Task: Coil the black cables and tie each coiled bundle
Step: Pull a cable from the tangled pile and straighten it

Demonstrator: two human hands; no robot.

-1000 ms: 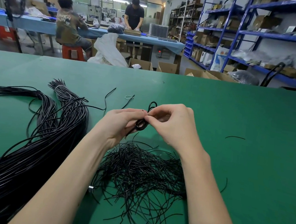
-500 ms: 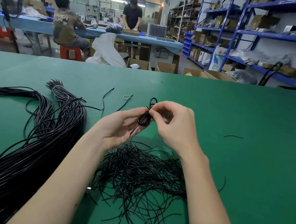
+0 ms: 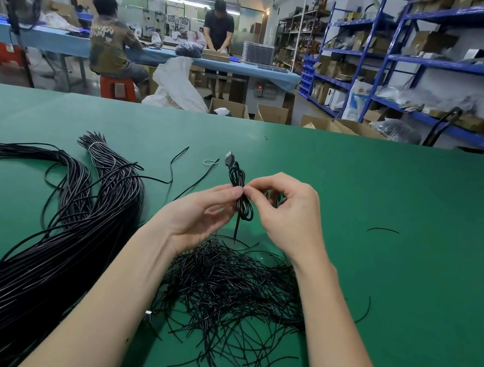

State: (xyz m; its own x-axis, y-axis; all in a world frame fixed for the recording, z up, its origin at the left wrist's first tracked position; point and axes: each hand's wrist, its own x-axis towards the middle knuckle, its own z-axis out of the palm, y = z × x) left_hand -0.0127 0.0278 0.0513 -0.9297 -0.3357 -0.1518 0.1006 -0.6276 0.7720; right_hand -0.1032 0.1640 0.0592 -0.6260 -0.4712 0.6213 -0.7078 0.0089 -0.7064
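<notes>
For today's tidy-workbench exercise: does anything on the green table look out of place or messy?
Yes. A tangled heap of short black ties sprawls loose under the hands, and one stray tie lies alone to the right, apart from the heap.

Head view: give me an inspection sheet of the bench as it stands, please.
Surface: green table top, flat.
Job's things: coiled cable held upright above the table, plug end up, one tail hanging down; tie not clearly visible.
Clutter: heap of short black ties under the wrists; stray black strand lying to the right.
Hands: left hand pinches the coil at its middle; right hand pinches it from the other side.
Cables: long uncoiled cable bundle lying at the left, one end bound with a white band.
Surroundings: blue shelving at the right; two people at a far blue table.
</notes>
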